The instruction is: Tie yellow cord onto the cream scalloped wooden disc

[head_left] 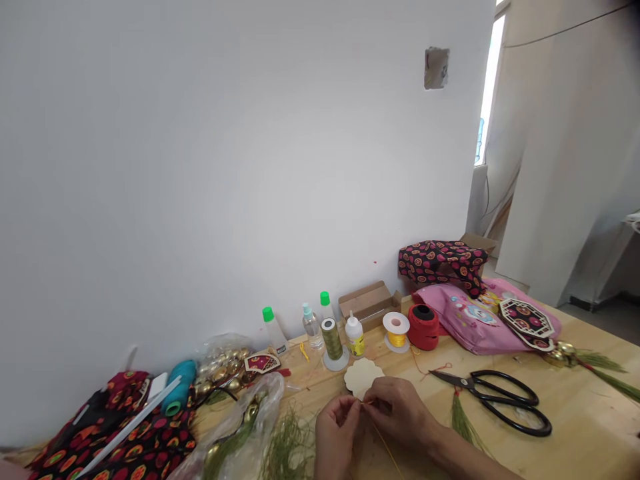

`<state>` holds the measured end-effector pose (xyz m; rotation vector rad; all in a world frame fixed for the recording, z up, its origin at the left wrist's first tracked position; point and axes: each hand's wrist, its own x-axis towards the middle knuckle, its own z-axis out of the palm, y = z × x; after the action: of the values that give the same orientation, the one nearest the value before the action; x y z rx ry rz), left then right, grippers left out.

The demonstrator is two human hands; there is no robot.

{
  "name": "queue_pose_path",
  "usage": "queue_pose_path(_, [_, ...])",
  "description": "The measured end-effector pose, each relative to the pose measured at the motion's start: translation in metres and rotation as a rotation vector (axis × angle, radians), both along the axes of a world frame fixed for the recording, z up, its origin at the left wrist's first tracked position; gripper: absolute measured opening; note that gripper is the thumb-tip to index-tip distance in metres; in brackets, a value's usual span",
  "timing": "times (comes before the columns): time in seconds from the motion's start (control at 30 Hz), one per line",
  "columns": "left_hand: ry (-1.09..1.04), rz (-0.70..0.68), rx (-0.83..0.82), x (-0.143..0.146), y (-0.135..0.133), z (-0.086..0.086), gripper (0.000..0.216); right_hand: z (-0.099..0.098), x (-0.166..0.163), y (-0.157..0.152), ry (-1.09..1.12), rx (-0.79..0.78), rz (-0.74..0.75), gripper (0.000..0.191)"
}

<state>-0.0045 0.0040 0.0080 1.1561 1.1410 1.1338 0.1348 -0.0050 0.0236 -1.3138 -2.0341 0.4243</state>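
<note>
My left hand [339, 427] and my right hand [400, 408] meet at the front of the table, fingertips almost touching. Both are closed in a pinch on a thin yellow cord [384, 443], whose tail hangs down toward the lower edge. A small orange bit shows between the fingertips; its shape is too small to make out. Just behind the hands lies a pale scalloped disc [364, 376], partly covered by them. Loose green tassel threads [289, 445] lie left of my left hand. Black-handled scissors [493, 397] rest to the right, beside a green tassel [464, 420].
Along the wall stand a green thread spool [331, 340], a glue bottle [355, 335], a yellow cord spool [397, 331] and a red thread cone [423, 327]. A pink bag [467, 320] lies right. Patterned cloth [145, 447], a teal cone [179, 385] and bagged gold bells [225, 367] lie left.
</note>
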Motion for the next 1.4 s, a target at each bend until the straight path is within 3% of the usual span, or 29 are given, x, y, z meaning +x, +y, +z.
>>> queue_pose_path(0.43, [-0.076,0.143,-0.037,0.004,0.000,0.012,0.018,0.001,0.004,0.001,0.064,-0.041,0.041,0.017])
queue_pose_path(0.7, [-0.076,-0.020,-0.062,0.007,-0.002,0.010,0.018,0.000,0.004,0.003,0.056,-0.089,0.024,0.033])
queue_pose_path(0.97, [-0.061,-0.035,-0.065,0.006,0.000,0.007,0.017,-0.003,0.005,0.005,0.346,-0.124,-0.012,0.017])
queue_pose_path(1.1, [-0.042,-0.009,-0.075,0.007,-0.001,0.010,0.019,0.004,0.005,0.004,0.563,-0.228,0.124,0.020])
queue_pose_path(1.23, [-0.022,0.007,-0.075,0.007,-0.003,0.013,0.022,0.030,0.027,0.002,0.664,-0.343,0.270,0.031])
queue_pose_path(1.3, [-0.007,0.039,-0.069,0.007,-0.003,0.013,0.023,0.046,0.047,-0.009,0.552,-0.277,0.227,0.041])
queue_pose_path(1.37, [0.006,0.070,-0.076,0.007,-0.003,0.012,0.024,0.058,0.068,-0.036,0.328,-0.190,-0.088,0.044])
queue_pose_path(1.4, [0.011,0.077,-0.079,0.008,-0.003,0.011,0.023,0.062,0.077,-0.054,0.294,-0.170,-0.174,0.042])
